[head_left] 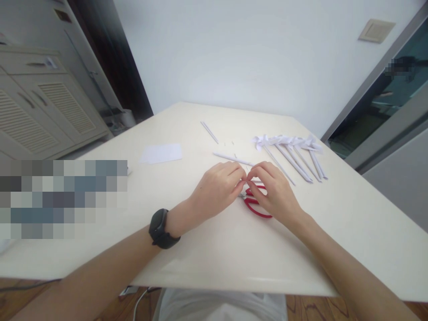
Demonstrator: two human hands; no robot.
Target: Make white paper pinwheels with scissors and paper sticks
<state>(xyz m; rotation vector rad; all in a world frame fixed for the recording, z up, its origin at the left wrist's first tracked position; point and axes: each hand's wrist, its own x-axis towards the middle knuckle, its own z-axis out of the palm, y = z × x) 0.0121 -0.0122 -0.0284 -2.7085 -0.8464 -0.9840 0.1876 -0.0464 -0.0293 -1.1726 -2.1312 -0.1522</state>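
Surface: a cream bench (203,254) fills the middle of the frame, its far edge against a pale wall (214,58). Wall switch plate (376,30) at upper right; louvred cabinet (50,100) at left, its doors closed, contents hidden. Dark upright panel (110,58) at upper left. Wood floor (310,307) along the bottom edge.

Containers: a whitish bin (128,117) stands on the floor at left, beyond the bench; contents cannot be told.

On bench: white paper sheet (163,153) flat, left of centre; two thin paper sticks (209,132) side by side, above centre; a rolled paper stick (232,158) just beyond the hands. Several white paper pinwheels (284,141) in a row, right of centre, sticks pointing toward lower right. Red-handled scissors (251,202) lie under and beside the right hand, partly covered.

Hands: left hand (219,189), wearing a black watch (159,226) at the wrist, and right hand (279,191) meet at centre. Fingers of both pinched narrow, tip to tip; anything between them is too small to identify.
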